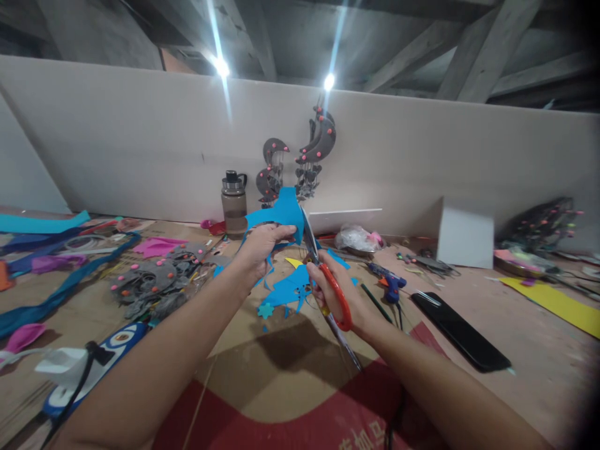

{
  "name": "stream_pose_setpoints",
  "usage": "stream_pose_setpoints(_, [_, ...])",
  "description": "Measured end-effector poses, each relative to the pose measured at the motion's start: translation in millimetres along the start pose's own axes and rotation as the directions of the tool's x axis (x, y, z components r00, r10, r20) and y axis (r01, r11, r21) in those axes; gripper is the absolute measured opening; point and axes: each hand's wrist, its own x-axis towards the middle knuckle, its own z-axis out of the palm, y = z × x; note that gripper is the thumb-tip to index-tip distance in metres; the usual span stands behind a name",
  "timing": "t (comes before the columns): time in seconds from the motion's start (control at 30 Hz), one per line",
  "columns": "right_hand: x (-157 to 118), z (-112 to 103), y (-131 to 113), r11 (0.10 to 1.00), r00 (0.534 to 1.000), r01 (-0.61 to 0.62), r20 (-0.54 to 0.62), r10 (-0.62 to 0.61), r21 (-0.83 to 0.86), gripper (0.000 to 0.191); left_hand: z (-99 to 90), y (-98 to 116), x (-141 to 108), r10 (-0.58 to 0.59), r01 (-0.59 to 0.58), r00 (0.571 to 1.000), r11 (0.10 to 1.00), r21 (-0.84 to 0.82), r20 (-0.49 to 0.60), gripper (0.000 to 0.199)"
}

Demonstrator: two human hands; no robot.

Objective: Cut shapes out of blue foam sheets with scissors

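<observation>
Your left hand point(259, 251) pinches the blue sheet point(276, 211) above the cardboard point(244, 370); your right hand point(354, 294) grips red-handled scissors point(338, 292), blades at the sheet's edge. Gold Chinese characters point(360, 441), cropped, mark the cardboard's red print. A shallow dish point(363, 250) holds crumpled clear plastic point(351, 237); a capped water bottle point(234, 211) stands farther left.

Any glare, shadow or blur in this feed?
Head view: two bright lights throw streaks, ending above the scissors; also in head view, a dark shadow lies on the cardboard below the blue scraps; head view again, the right edge fades to black and the pink-dotted bundle looks soft.
</observation>
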Motion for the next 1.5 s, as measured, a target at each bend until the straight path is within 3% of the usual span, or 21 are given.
stream_pose_setpoints(0.37, [1.4,-2.8,5.7,0.999,0.999,-0.028,0.041,0.027,0.018,0.029,-2.5,0.2,0.6,-0.026,0.026,1.0,1.0,0.01,0.017,0.031])
stream_pose_setpoints(0.6, [0.6,-2.5,-0.5,1.0,0.999,0.016,0.028,-0.016,0.003,0.03,-3.9,1.4,1.7,-0.038,0.037,0.999,0.999,0.034,0.038,0.034])
stream_pose_setpoints(0.97, [0.2,-2.1,2.9,0.998,0.999,-0.005,0.049,0.003,0.058,0.029,-1.5,1.2,1.5,-0.029,0.029,0.999,1.0,0.002,0.023,0.027])
stream_pose_setpoints(1.5, [-3.1,1.7,-1.7,0.969,0.994,-0.083,0.083,0.065,0.232,0.034,-1.7,-0.2,2.1,-0.022,0.022,0.999,1.0,-0.007,0.044,0.028])
